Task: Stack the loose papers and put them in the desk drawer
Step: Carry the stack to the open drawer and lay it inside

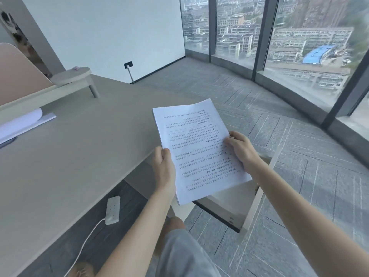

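A stack of printed white papers (196,144) hangs in the air past the desk's right end, its text upside down to me. My left hand (164,170) grips its left edge, thumb on top. Gripping the right edge is my right hand (242,150). Below the stack, the desk drawer (235,206) stands pulled open; the papers cover most of its inside. The beige desk (79,152) stretches to the left.
More white sheets (20,122) lie at the desk's far left under a low shelf (71,78) on legs. A white power strip (112,209) with a cable lies on the floor beneath the desk. Grey carpet and tall windows are to the right.
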Motion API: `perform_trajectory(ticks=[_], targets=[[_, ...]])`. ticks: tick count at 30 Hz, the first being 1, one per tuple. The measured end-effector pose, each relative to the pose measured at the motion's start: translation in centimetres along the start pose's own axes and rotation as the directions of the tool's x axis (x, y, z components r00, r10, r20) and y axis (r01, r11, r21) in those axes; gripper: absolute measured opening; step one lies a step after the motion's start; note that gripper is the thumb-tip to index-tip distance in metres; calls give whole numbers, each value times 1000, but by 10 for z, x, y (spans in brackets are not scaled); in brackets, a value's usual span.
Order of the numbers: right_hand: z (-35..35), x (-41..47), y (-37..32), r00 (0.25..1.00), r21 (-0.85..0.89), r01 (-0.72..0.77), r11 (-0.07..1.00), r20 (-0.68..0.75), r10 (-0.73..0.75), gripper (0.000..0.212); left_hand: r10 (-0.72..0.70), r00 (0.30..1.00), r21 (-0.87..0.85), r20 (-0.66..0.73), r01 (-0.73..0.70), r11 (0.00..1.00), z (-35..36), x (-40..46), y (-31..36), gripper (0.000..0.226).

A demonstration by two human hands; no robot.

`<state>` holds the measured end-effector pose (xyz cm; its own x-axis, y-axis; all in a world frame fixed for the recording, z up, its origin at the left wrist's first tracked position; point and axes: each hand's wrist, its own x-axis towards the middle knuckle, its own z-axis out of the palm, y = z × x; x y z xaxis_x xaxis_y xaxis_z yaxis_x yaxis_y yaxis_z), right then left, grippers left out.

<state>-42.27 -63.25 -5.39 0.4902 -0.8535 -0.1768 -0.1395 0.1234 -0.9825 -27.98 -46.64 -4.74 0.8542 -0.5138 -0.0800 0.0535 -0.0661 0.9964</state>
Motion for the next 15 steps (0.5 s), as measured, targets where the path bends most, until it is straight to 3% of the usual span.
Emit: perform_trajectory(ticks=[10, 12, 15], targets=[[-50, 33, 26, 996, -292, -68, 954, 28, 79, 27, -66, 997, 98, 33, 62, 993, 39, -2, -38, 20], [-53, 44, 34, 994, -375, -70, 925, 55, 98, 28, -83, 994, 120, 75, 74, 990, 39, 1, -47, 31], [-54, 59, 43, 988, -477, -79, 876, 79, 132, 25, -69, 986, 225, 151, 34, 974, 39, 6, -62, 65]])
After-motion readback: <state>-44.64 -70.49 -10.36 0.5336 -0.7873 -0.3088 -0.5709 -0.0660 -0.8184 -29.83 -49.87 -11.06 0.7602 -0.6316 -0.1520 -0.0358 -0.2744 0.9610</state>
